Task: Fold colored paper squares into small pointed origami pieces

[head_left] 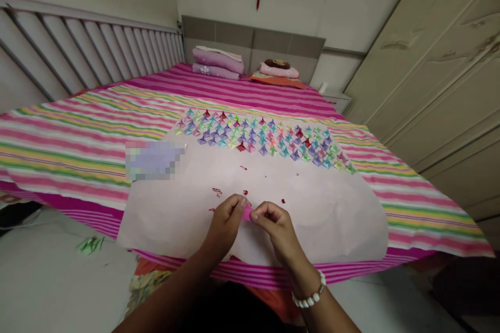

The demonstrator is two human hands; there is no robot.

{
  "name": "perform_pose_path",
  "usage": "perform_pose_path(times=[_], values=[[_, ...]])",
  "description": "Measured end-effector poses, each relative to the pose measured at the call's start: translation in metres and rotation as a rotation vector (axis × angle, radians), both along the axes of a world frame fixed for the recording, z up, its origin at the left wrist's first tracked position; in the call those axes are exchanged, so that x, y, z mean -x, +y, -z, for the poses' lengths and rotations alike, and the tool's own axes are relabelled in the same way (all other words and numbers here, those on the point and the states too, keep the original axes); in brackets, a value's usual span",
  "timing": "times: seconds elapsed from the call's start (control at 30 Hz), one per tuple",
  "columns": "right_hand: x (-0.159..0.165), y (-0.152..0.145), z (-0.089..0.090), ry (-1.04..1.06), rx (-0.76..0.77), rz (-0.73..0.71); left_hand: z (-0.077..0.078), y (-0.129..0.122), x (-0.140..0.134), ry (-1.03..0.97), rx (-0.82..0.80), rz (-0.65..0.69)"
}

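A small pink piece of paper point(247, 212) is pinched between my two hands, above the near middle of a large white paper sheet point(320, 218). My left hand point(230, 214) has thumb and fingers closed on its left side. On the right edge, the thumb and forefinger of my right hand point(273, 221) press together; a white bead bracelet circles that wrist. Several small red scraps point(216, 192) lie on the sheet just beyond my hands. Farther off, rows of folded paper pieces point(252, 138) in purple, blue, green, pink and red cover the sheet's far part.
The sheet lies on a bed with a striped cover point(78, 140). A blurred-out flat item point(154, 160) sits at the sheet's left edge. Folded bedding point(217, 62) rests by the headboard. Green paper point(89, 244) lies on the floor at left. A white railing point(97, 52) runs along the left.
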State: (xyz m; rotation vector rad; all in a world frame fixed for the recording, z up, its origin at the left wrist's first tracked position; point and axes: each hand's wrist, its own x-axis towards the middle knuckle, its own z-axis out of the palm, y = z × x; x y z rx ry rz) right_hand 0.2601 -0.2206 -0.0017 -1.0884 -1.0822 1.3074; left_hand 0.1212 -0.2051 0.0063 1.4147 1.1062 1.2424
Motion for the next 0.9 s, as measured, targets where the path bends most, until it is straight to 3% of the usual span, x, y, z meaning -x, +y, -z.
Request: perform_pose_path(times=[0.07, 0.2, 0.43, 0.7, 0.9], values=[[0.001, 0.002, 0.001, 0.017, -0.006, 0.03, 0.0, 0.0, -0.002, -0.04, 0.008, 0.012], [0.001, 0.006, 0.002, 0.037, -0.033, 0.085, 0.004, 0.002, -0.003, -0.264, 0.216, 0.085], [0.003, 0.008, -0.006, 0.138, -0.016, -0.004, 0.005, 0.006, 0.003, -0.62, 0.442, 0.128], [0.01, 0.004, -0.011, 0.337, 0.088, -0.086, 0.002, 0.002, 0.002, -0.698, 0.502, 0.163], [0.005, 0.006, -0.007, 0.318, 0.105, -0.063, 0.011, 0.005, 0.002, -0.63, 0.465, 0.137]])
